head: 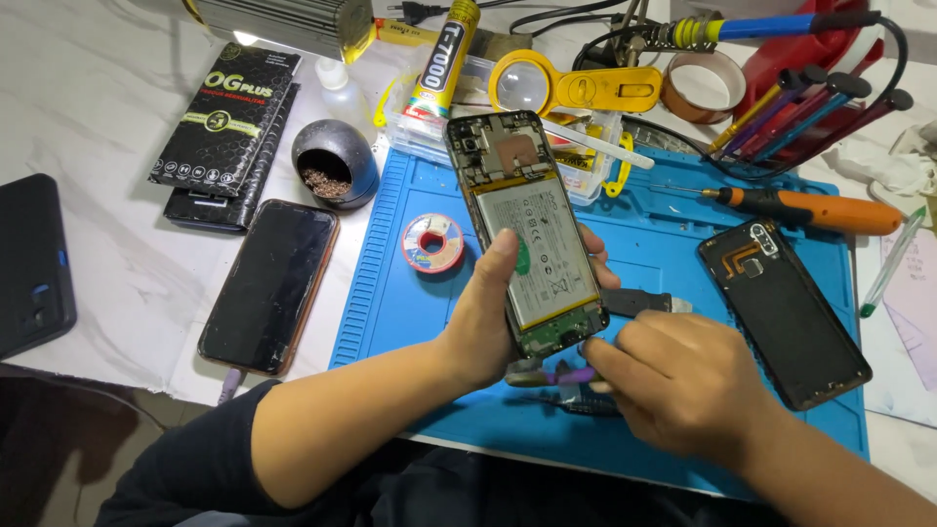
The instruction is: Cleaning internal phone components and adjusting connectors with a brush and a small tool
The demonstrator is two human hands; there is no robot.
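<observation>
Left hand (483, 317) in a closed grip around an opened phone (522, 229), back cover off and battery showing, held tilted above the blue mat (673, 244) on the table. Right hand (683, 381) at the phone's lower end, fingers pinched shut on a small purple tool (566, 374). Removed back cover (784, 312) lying on the mat to the right, solder spool (432, 242) to the left.
</observation>
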